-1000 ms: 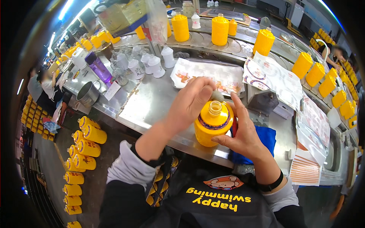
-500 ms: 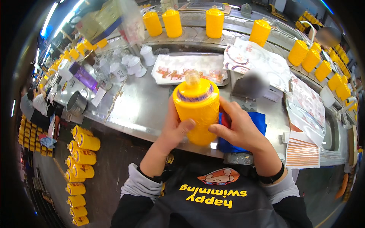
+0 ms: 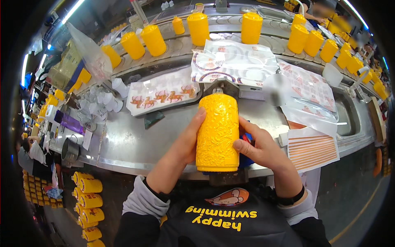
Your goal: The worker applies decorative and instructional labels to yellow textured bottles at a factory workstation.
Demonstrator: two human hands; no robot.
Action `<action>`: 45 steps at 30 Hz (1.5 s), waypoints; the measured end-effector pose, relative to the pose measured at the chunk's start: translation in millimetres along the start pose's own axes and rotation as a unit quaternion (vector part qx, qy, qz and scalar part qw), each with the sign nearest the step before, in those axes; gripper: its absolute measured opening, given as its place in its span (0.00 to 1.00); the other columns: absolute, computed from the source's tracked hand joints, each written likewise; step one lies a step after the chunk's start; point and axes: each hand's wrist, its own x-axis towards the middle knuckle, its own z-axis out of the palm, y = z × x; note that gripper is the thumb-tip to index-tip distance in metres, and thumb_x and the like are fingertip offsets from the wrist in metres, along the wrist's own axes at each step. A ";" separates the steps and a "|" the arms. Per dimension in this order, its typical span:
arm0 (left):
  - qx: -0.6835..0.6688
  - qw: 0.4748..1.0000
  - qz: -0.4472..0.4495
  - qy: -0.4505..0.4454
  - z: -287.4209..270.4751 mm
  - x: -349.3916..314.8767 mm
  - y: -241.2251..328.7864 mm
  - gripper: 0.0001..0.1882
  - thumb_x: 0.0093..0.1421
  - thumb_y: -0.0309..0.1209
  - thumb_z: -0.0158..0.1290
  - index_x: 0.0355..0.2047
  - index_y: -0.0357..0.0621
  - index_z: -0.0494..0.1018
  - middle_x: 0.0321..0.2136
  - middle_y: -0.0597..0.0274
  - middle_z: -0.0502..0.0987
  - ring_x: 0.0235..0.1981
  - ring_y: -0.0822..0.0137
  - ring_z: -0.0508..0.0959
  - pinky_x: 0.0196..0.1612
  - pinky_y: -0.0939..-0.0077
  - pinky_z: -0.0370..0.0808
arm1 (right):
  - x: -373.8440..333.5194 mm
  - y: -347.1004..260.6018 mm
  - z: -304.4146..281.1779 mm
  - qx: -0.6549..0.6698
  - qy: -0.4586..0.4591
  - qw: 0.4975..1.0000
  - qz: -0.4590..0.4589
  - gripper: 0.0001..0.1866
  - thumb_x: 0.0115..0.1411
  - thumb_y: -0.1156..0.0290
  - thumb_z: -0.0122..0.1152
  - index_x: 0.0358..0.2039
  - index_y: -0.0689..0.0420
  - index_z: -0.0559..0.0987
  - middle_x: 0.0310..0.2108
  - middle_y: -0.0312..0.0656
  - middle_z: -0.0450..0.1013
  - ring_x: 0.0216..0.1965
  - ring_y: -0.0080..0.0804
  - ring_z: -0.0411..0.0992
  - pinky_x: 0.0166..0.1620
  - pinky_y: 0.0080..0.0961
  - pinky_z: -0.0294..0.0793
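A yellow embossed bottle is held upright between both hands above the near edge of the steel tabletop, close to the person's chest. The left hand is pressed flat along the bottle's left side, thumb up toward its shoulder, so the bottle is grasped from that side. The right hand is wrapped around the lower right side, with a fingertip laid on the embossed surface; the bottle is gripped by it too. The bottle's narrow neck is pointed away from the person, and its flat base is seen near the chest. A blue object is partly hidden behind the bottle and the right hand. On the tabletop beyond, a sheet of orange figure stickers is laid to the left, and clear bags of round labels lie further back. A striped orange sheet is set just right of the right hand. A row of yellow bottles is lined up along the curved conveyor at the back, and more are stacked on the floor at lower left.
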 end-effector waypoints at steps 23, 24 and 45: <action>0.685 0.652 0.319 0.061 -17.8 -39.3 -49.5 0.53 0.48 0.41 0.64 0.66 0.32 0.46 0.54 0.37 0.65 0.50 0.40 0.70 0.62 0.50 0.58 | -16.5 24.0 -11.1 -0.069 -0.031 0.997 -0.012 0.48 0.56 0.50 0.65 0.66 0.66 0.54 0.44 0.54 0.69 0.45 0.44 0.68 0.51 0.33 0.66; 0.673 0.666 0.318 0.054 -19.6 -41.2 -49.6 0.52 0.49 0.40 0.64 0.66 0.32 0.47 0.54 0.37 0.65 0.50 0.39 0.70 0.60 0.51 0.62 | -15.6 23.7 -9.0 -0.066 -0.036 0.997 -0.009 0.48 0.56 0.50 0.65 0.66 0.66 0.54 0.44 0.54 0.69 0.45 0.44 0.68 0.51 0.33 0.66; 0.944 0.327 -0.050 -0.023 -126.8 93.3 104.9 0.30 0.62 0.38 0.49 0.65 0.64 0.58 0.56 0.53 0.68 0.61 0.49 0.62 0.56 0.54 0.65 | -12.9 21.2 5.6 -0.013 -0.008 0.997 0.073 0.53 0.52 0.43 0.67 0.65 0.67 0.56 0.45 0.49 0.70 0.40 0.33 0.70 0.44 0.24 0.68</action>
